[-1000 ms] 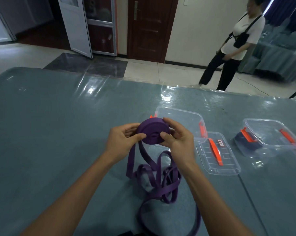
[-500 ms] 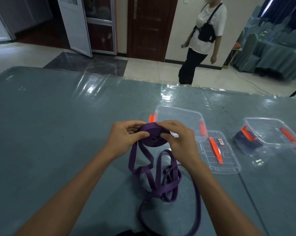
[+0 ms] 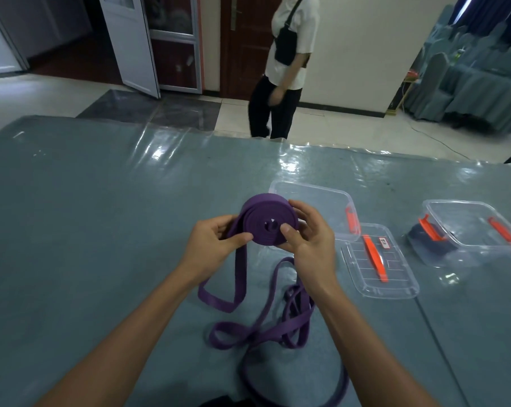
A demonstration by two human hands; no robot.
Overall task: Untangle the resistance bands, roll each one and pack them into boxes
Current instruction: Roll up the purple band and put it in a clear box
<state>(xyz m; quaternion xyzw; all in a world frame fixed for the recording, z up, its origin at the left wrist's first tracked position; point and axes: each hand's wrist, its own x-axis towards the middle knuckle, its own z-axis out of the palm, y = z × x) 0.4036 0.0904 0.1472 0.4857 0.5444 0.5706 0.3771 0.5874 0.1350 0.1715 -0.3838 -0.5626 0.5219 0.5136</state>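
Note:
A purple resistance band is partly wound into a thick roll [image 3: 266, 221], held up above the table between both hands. My left hand [image 3: 216, 245] grips the roll's left side with its thumb on the face. My right hand [image 3: 310, 239] holds the right side, thumb pressed near the centre hole. The loose tail of the band [image 3: 257, 327] hangs down and lies in tangled loops on the table below. An empty clear box [image 3: 313, 198] with orange latches stands just behind the roll, its lid [image 3: 380, 262] lying beside it.
A second clear box [image 3: 477, 224] at the right leans over a dark blue rolled band [image 3: 430, 242]. The table has a shiny blue-grey cover [image 3: 101, 215]. A person [image 3: 286, 66] in a white shirt stands beyond the table's far edge.
The roll has turned to face me and sits a little higher. More band has been wound on and the loose loops have shifted. The person behind has walked left, closer to the table.

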